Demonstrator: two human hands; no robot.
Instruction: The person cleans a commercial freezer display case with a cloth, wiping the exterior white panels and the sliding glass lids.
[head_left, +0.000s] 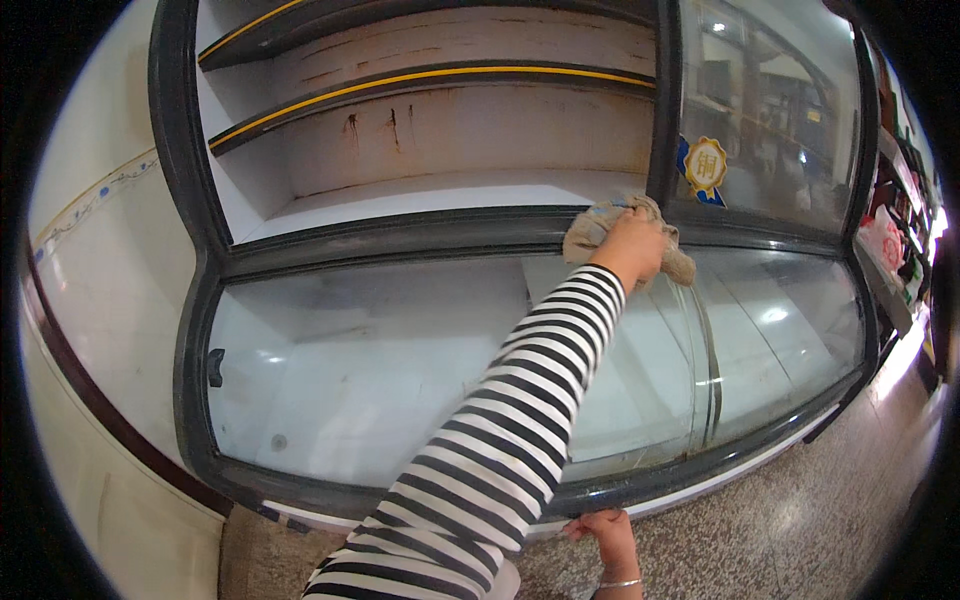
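Note:
My left hand (636, 244), at the end of a black-and-white striped sleeve, is shut on a crumpled beige cloth (589, 227). The cloth lies against the black frame rail (420, 234) of a glass-fronted display cabinet, near the upright post, and hangs partly over the sliding glass (780, 322) below. Low in the picture, my right hand (604, 527), with a bracelet at the wrist, is at the cabinet's bottom edge, its fingers bent; whether they grip the edge is unclear. Above the rail, the cabinet's left bay shows shelves (450, 73) with yellow front strips and brown stains on the back wall.
A tiled wall (105, 285) stands close on the left. A rosette sticker (705, 166) is on the upper right glass. Speckled floor (757, 525) runs along the cabinet's front. Shelving with bagged goods (883, 244) stands at the far right. A small black handle (216, 367) is on the lower left glass.

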